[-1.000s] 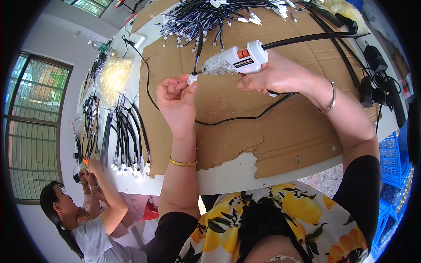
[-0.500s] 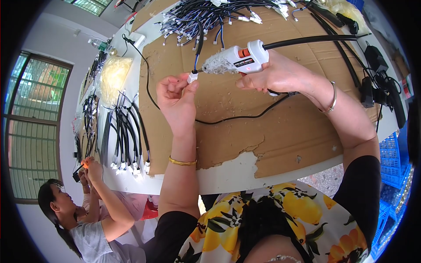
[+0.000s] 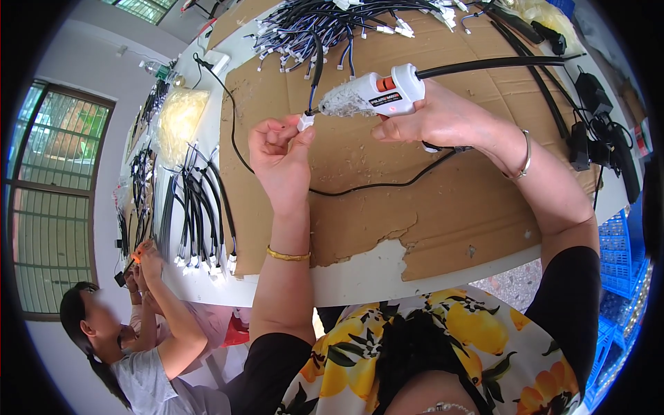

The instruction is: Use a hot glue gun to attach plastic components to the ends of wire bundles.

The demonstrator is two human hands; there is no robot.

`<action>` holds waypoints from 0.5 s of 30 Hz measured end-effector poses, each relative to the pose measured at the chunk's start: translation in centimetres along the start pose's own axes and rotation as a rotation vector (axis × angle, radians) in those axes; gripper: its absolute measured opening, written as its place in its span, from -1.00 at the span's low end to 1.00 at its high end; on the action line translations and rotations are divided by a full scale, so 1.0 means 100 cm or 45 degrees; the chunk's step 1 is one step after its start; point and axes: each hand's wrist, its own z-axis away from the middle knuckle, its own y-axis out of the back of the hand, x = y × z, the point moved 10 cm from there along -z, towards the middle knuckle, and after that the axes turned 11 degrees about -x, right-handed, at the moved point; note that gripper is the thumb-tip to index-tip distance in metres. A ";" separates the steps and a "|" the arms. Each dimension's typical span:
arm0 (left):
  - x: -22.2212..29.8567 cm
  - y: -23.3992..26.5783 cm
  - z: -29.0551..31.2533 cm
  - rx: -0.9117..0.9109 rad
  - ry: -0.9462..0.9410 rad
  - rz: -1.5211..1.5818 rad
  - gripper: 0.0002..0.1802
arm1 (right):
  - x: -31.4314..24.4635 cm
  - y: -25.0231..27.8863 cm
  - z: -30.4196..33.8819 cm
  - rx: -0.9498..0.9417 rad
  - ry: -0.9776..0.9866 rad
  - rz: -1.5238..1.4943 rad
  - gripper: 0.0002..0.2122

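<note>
Between thumb and fingers, my left hand (image 3: 282,155) pinches a small white connector (image 3: 306,122) at the end of a black-sleeved cable (image 3: 317,66). The cable runs up from it toward a large pile of similar cables. My right hand (image 3: 443,117) is wrapped round the handle of a white hot glue gun (image 3: 395,91) with orange parts. A long black stick or tube (image 3: 484,66) extends from the gun's rear. The nozzle, with stringy glue along the front, points left and meets the connector's wire end. Whether glue is flowing there is too small to see.
Brown cardboard (image 3: 443,214) covers the white table (image 3: 353,280). The cable pile (image 3: 297,38) lies at the far side, finished-looking bundles (image 3: 200,207) at left beside a yellowish plastic bag (image 3: 181,124). Black adapters (image 3: 591,93) stand right, above blue crates (image 3: 622,249). A co-worker (image 3: 138,339) sits left, holding something orange.
My left hand and the connector have shifted very slightly right. The glue gun stays almost still. The co-worker's hands have moved a little.
</note>
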 end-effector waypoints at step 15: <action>0.001 0.000 0.000 0.010 0.008 -0.014 -0.63 | -0.008 0.004 0.003 0.080 0.107 0.040 -0.82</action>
